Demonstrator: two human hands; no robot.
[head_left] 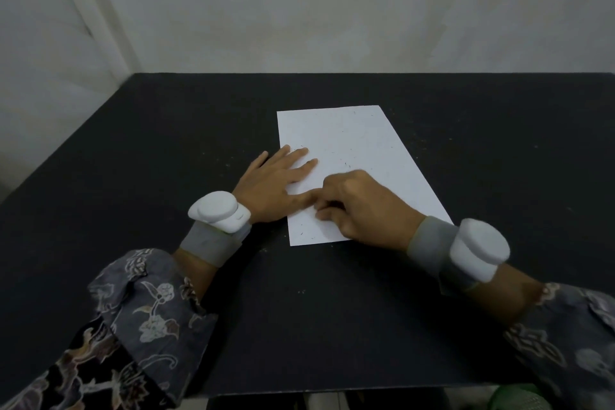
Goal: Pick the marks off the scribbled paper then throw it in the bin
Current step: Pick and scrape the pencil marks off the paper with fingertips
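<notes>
A white sheet of paper [352,156] is lying flat on the black table [166,143], just past centre toward one o'clock, its long side running from six toward twelve and tilted slightly. Small dark marks [347,164] are speckling its surface. The left hand [278,185] is resting flat at the sheet's nine o'clock edge, fingers straight and spread, pressing the paper down. The right hand [361,206] is sitting over the sheet's five o'clock corner, fingers curled tightly with the tips meeting against the paper beside the left thumb; whether anything is pinched between them cannot be told. White devices on grey bands are wrapping both wrists.
</notes>
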